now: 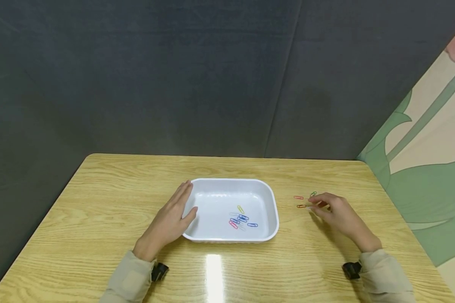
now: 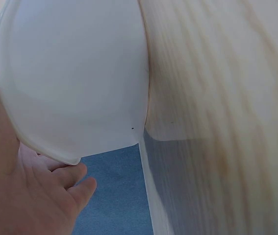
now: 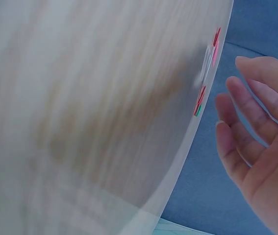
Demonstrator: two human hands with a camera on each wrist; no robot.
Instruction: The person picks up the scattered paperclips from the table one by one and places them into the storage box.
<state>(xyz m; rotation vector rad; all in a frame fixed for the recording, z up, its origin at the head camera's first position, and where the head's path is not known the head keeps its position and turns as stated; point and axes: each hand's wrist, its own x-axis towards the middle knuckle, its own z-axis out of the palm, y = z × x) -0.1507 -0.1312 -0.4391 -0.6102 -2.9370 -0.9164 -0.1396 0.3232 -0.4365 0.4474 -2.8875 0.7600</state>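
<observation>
My left hand [image 1: 168, 221] rests at the left rim of a white tray [image 1: 227, 240], its fingers straight along the edge. The left wrist view shows that hand [image 2: 40, 196] against the tray's outer wall [image 2: 80, 73]. Paper clips lie inside: a yellow clip [image 1: 240, 209], a pink clip [image 1: 233, 224], several blue ones [image 1: 252, 225] and some pale ones. Over a small group of clips on the table, my right hand [image 1: 339, 215] hovers with loosely bent fingers, nothing between them in the right wrist view. Beside it lie an orange-red clip [image 1: 301, 206], a pinkish-red clip [image 1: 298, 197] and a green clip [image 1: 313, 194].
Everything stands on a wood-grain table [image 1: 110, 202]. A dark curtain [image 1: 174, 84] hangs behind its far edge, and a wall with painted leaves [image 1: 432, 189] is on the right. Black straps [image 1: 159, 272] are on both wrists.
</observation>
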